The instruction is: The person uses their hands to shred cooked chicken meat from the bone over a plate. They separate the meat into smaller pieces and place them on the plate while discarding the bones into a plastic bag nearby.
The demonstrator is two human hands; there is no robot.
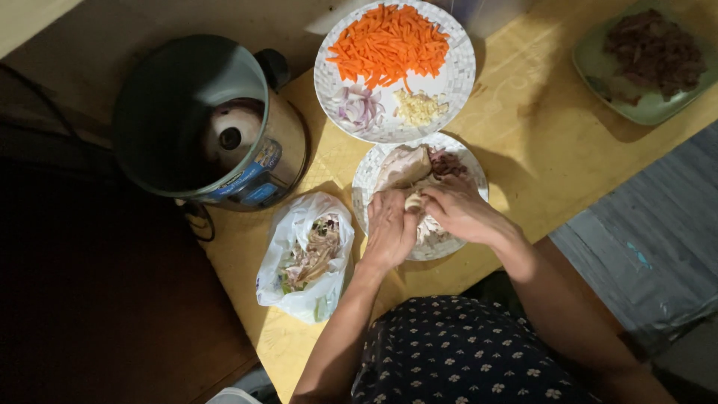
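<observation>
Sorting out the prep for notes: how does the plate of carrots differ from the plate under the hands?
The carrot plate holds orange carrot sticks, sliced purple onion and pale minced garlic; the near plate holds pale and dark meat pieces. The carrot plate is untouched; over the near plate the left hand and right hand work a small pale piece. Both are round, white and patterned.

A yellow wooden table [523, 142] carries a metal pot [202, 120] far left, a plastic bag [303, 251] near, two white plates [456, 71] [471, 172] mid-table and a green dish [651, 108] far right.
</observation>
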